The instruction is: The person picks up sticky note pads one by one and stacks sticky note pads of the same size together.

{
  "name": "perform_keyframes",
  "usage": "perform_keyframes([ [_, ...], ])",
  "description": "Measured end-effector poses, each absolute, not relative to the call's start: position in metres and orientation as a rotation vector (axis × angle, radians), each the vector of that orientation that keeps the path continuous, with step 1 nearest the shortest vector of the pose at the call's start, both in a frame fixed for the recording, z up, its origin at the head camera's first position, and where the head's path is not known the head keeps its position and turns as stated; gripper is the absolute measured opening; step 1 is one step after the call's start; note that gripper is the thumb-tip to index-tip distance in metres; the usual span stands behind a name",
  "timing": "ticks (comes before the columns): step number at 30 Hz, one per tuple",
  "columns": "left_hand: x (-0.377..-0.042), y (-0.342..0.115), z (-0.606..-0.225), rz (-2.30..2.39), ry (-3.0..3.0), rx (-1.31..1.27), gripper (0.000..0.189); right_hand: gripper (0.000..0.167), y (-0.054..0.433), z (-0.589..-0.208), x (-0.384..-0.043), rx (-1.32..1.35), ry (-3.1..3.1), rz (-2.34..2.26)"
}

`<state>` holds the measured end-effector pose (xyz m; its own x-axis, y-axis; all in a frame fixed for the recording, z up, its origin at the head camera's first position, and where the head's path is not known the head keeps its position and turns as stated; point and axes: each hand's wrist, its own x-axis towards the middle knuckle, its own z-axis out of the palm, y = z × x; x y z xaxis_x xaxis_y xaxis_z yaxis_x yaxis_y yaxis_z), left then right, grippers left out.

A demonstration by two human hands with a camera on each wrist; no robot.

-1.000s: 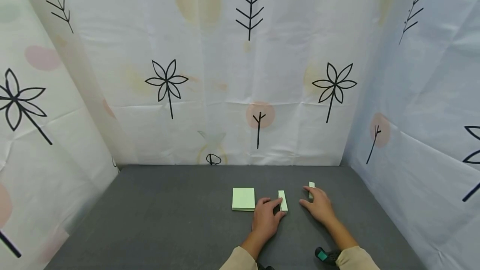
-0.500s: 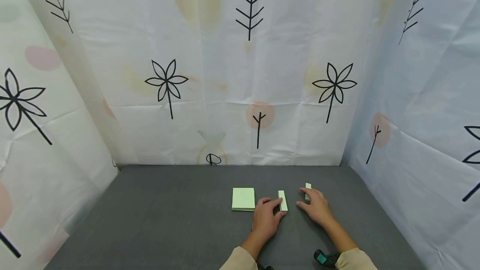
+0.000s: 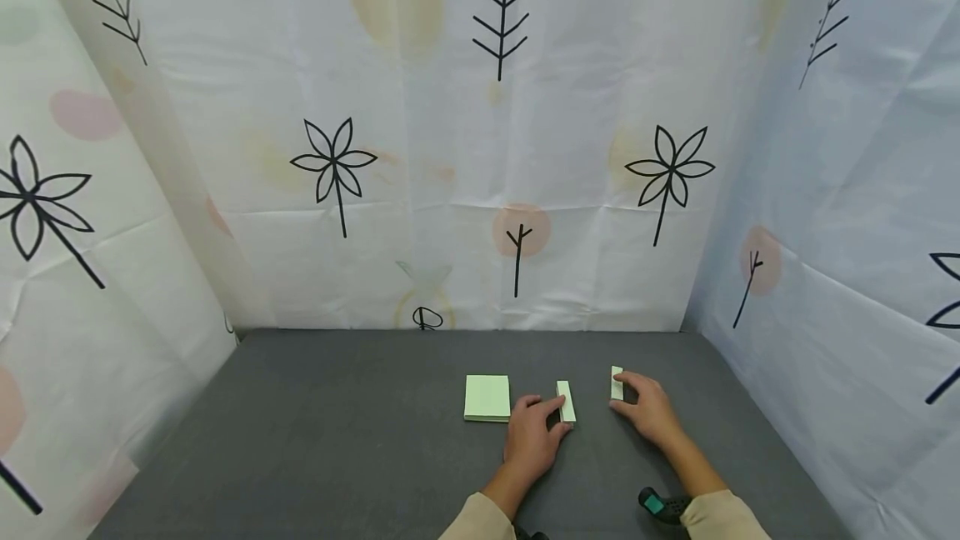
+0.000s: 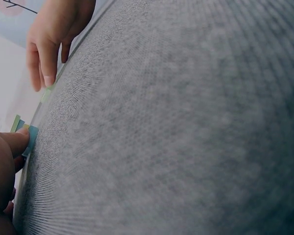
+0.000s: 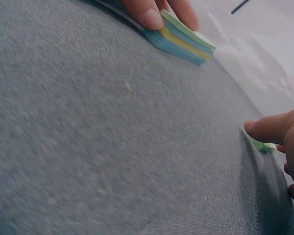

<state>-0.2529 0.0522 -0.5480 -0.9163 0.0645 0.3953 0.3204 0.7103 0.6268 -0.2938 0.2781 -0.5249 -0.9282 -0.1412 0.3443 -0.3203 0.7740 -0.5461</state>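
A narrow sticky-note pad (image 3: 566, 402) with blue, yellow and pale green layers lies at the centre right. My left hand (image 3: 531, 438) pinches it. In the right wrist view, the left thumb and fingers are at the end of this layered pad (image 5: 186, 41). Farther right, a second narrow pale green sticky-note pad (image 3: 617, 388) lies under the fingertips of my right hand (image 3: 649, 410). Its end (image 5: 265, 146) shows between thumb and fingers in the right wrist view. Left of the left hand lies a square pale green sticky-note pad (image 3: 487, 397).
The pads lie on a dark grey cloth-covered table (image 3: 360, 432). White curtains (image 3: 427, 140) printed with plants and flowers stand behind and at both sides. A black wrist device with a teal patch (image 3: 657, 505) sits beside the right sleeve.
The right-hand narrow pad has shifted slightly left. My right hand moved left with it, then drew back to the right, uncovering more of the pad. The left hand has stayed put.
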Motion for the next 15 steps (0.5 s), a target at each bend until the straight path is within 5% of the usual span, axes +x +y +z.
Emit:
perform_keyframes([
  [15, -0.2516, 0.0520, -0.5470, -1.036, -2.575, -0.294, 0.040, 0.028, 0.2837, -0.5296, -0.3008, 0.380, -2.675, 0.808],
])
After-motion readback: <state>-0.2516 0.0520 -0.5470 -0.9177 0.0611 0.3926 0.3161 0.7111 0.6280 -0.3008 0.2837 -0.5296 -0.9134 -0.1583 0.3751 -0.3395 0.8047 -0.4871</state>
